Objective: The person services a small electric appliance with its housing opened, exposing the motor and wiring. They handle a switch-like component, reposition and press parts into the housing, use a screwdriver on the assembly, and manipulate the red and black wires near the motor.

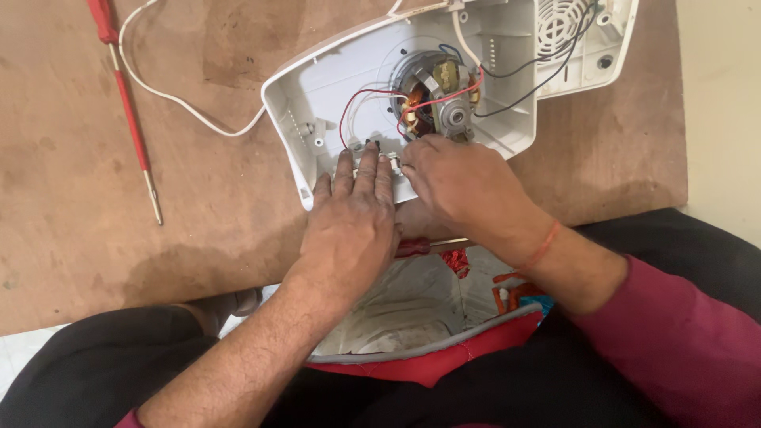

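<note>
- Centrally, an opened white plastic appliance housing (372,71) was laid on the brown bench (119,198), its inner side turned up.
- A motor with copper windings (436,95) was seen seated in the middle of the housing, with red, black and white wires (372,93) looped around it.
- The left hand (353,226) was laid flat, fingers stretched out and close together, pressed onto a small white part (394,164) at the housing's near edge; nothing was gripped by it.
- The right hand (452,182) was placed just beside the left, its fingertips bent down onto the same part and close to the motor; whether anything was pinched could not be told.
- A white cord (170,99) was run from the housing's left side across the bench.
- A red-handled screwdriver (127,111) was left well apart on the left of the bench.
- A second red-handled tool (420,247) was partly hidden beneath the hands, at the bench's near edge.
- An open red-rimmed bag (412,317) was held in the lap below the hands.
</note>
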